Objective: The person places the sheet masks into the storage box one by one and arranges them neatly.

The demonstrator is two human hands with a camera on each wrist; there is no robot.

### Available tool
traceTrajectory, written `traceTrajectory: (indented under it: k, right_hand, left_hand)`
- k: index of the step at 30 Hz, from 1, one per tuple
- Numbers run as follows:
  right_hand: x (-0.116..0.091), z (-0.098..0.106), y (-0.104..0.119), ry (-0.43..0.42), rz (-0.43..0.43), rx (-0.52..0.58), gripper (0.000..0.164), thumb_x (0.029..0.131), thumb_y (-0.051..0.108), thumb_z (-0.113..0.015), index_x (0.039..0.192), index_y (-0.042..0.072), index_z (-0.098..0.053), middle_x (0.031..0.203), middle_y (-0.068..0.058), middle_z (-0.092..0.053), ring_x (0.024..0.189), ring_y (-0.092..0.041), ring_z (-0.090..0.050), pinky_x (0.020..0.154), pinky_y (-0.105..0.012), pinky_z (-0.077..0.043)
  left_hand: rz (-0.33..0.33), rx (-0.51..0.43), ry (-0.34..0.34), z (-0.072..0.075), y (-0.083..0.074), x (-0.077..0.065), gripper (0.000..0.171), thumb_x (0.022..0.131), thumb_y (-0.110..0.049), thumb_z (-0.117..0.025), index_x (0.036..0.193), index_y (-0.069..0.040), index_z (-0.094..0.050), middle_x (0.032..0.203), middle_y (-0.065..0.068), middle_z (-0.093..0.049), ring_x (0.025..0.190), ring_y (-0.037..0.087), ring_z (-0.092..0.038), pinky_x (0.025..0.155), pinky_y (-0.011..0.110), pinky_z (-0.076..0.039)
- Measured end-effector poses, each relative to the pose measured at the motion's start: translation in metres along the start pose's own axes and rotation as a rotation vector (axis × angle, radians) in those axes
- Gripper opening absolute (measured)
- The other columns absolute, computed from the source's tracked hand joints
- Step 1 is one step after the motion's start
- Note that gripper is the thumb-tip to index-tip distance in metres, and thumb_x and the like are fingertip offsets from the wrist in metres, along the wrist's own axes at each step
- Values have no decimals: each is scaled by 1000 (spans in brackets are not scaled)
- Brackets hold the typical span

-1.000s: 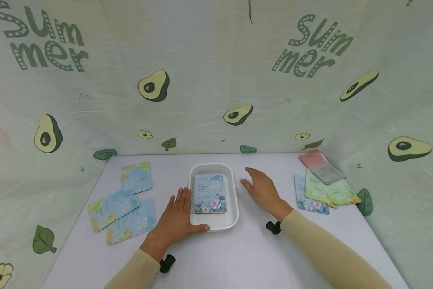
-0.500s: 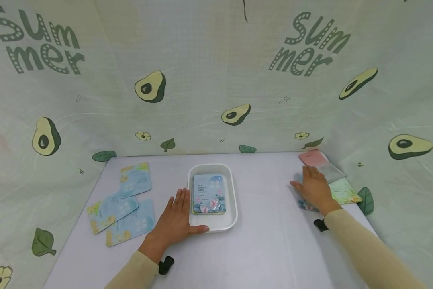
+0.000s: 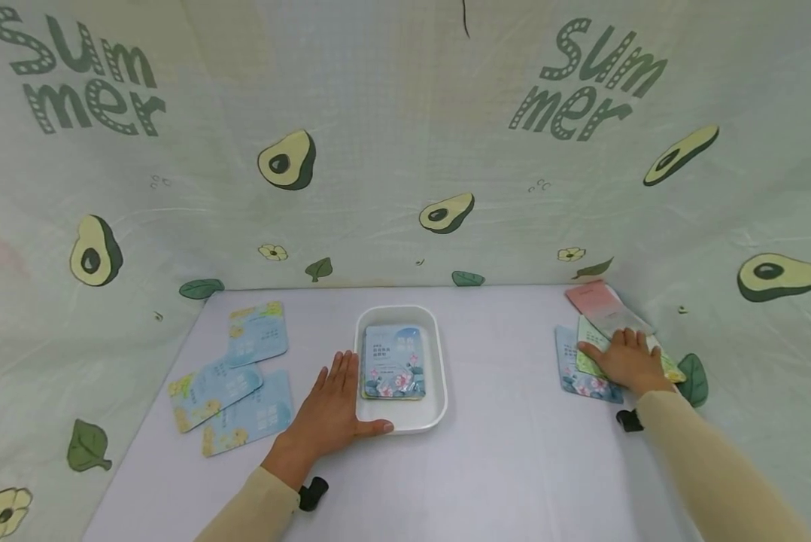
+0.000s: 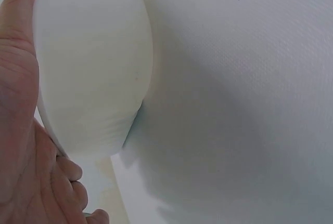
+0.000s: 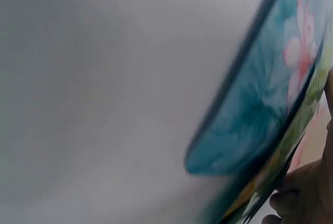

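My left hand lies along the left side of a white plastic tray, fingers straight and thumb stretched across its front edge. A light-blue sheet mask sachet with pink flowers lies on top in the tray. The tray's outer wall fills much of the left wrist view beside the palm. At the right, my right hand rests over a green sachet, thumb and fingers spread across it. Partly under that sachet is a blue flowered one; its corner shows in the right wrist view.
Several pale-blue and yellow sachets lie overlapping on the left of the white table. A pink and grey sachet lies behind the right hand. A printed curtain with avocados closes off the back and sides.
My right hand has moved right, away from beside the tray, and come down over the green sachet. The left hand keeps its place at the tray.
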State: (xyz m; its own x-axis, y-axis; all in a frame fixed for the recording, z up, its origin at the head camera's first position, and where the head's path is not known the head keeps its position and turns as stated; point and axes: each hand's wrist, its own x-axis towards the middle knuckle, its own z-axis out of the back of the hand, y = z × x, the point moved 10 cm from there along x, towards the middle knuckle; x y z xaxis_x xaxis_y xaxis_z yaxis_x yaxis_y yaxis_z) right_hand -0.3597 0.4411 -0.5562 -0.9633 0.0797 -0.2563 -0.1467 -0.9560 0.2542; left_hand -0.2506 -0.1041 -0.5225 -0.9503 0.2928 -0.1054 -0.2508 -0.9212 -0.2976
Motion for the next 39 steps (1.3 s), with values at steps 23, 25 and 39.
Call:
traceTrajectory:
  k: [23,25,39]
  right_hand:
    - [-14,-47,162,-56,262,-38,98,108,66,-36,159,-17,-23,166,-40,-20,156,-58,-13,125,-74,-9]
    - [-22,-52,183,-49,309,-40,95,109,64,-38,159,-15,-25,167,-37,-22,157,-57,-14,125,-73,-10]
    - [-92,-91,271,32,523,-43,85,107,56,-53,158,-10,-37,167,-30,-32,159,-49,-22,127,-67,-21]
  left_hand:
    - [13,-39,8,-1,-2,1,139,80,-84,-69,167,5,-9,176,23,-11,165,39,-6,132,57,-16]
    - [16,-32,12,-1,-1,0,139,80,-85,-68,167,5,-8,176,22,-10,165,38,-5,132,57,-15]
    - [-7,-43,-4,2,-3,1,140,79,-87,-67,166,7,-11,175,25,-13,164,40,-8,131,58,-18]
